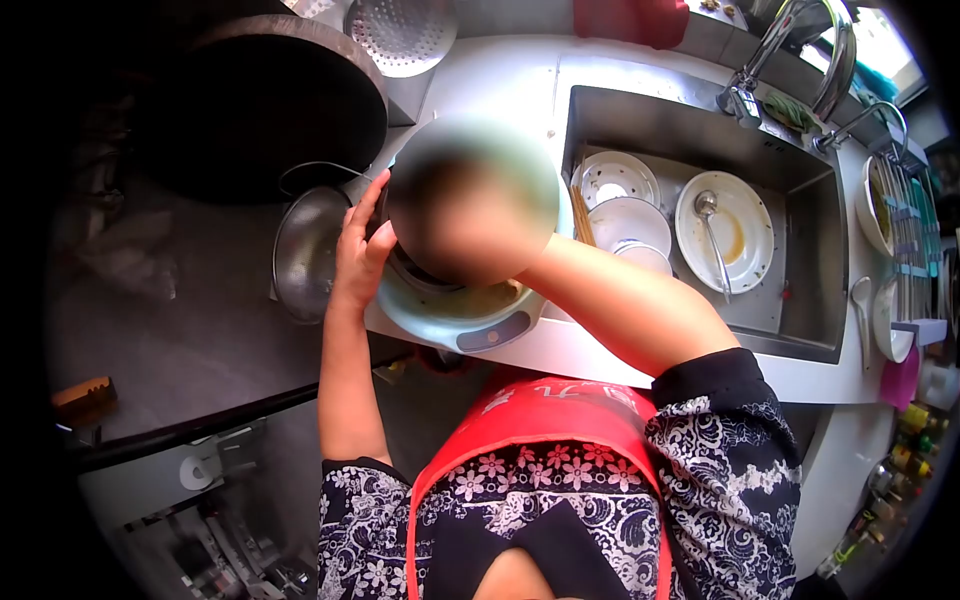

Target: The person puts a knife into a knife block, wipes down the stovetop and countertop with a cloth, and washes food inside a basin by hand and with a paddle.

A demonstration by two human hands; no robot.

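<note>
A light blue round electric pot (420, 313) with a grey control panel (495, 332) stands at the counter's front edge. Something brownish shows inside its near rim. My left hand (360, 245) is at the left side, thumb and fingers closed around the edge of a dark, round-rimmed vessel (418, 278) over the pot. A blurred circle covers most of that vessel. From the right, my right forearm (620, 305) reaches across the pot; my right hand (490, 225) lies within the blur, so its fingers and anything in them cannot be made out.
At right, a steel sink (815, 290) holds plates, bowls, chopsticks (582, 215) and a plate (755, 205) with a spoon (715, 240). A faucet (742, 100) rises behind. At left are a metal bowl (310, 255), a large dark wok (270, 110) and a perforated skimmer (405, 35).
</note>
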